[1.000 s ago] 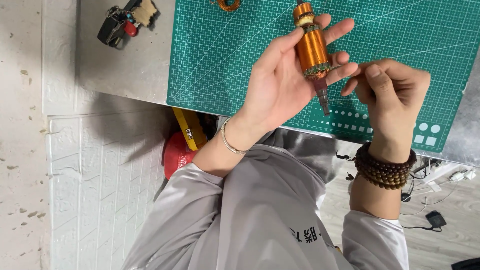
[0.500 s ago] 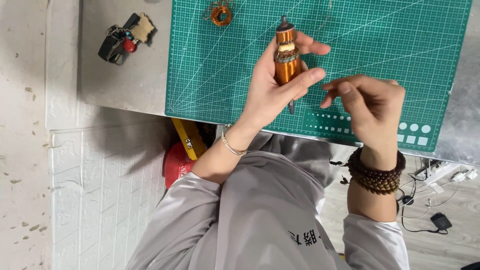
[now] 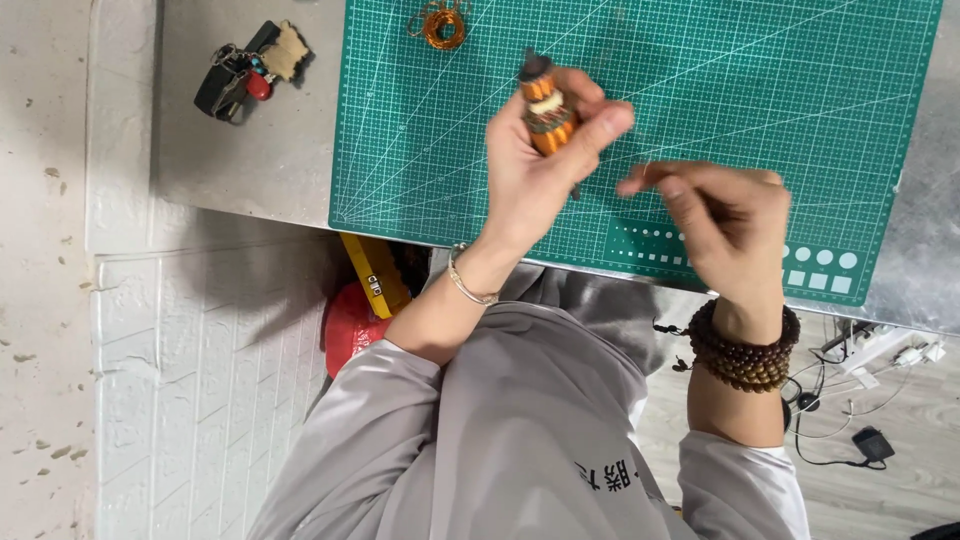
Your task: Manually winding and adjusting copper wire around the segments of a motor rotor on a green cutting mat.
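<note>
My left hand [image 3: 535,170] grips a small orange cylinder wound with copper wire [image 3: 545,108], a dark shaft at its top end, and holds it tilted above the green cutting mat [image 3: 700,90]. My right hand [image 3: 725,220] hovers just to the right of it, thumb and forefinger pinched together; what they pinch is too thin to see. A silver bangle circles my left wrist and brown bead bracelets [image 3: 745,350] wrap the right one.
A loose coil of copper wire [image 3: 440,22] lies at the mat's far edge. A key bunch with a black fob [image 3: 245,70] rests on the grey tabletop [image 3: 250,150] at left. Red and yellow objects [image 3: 365,295] sit under the table. Cables and a power strip [image 3: 880,350] lie on the floor at right.
The view has shifted. My left hand has tipped the wound cylinder further away so it looks shorter. My right hand has drawn away to the right, fingers still pinched.
</note>
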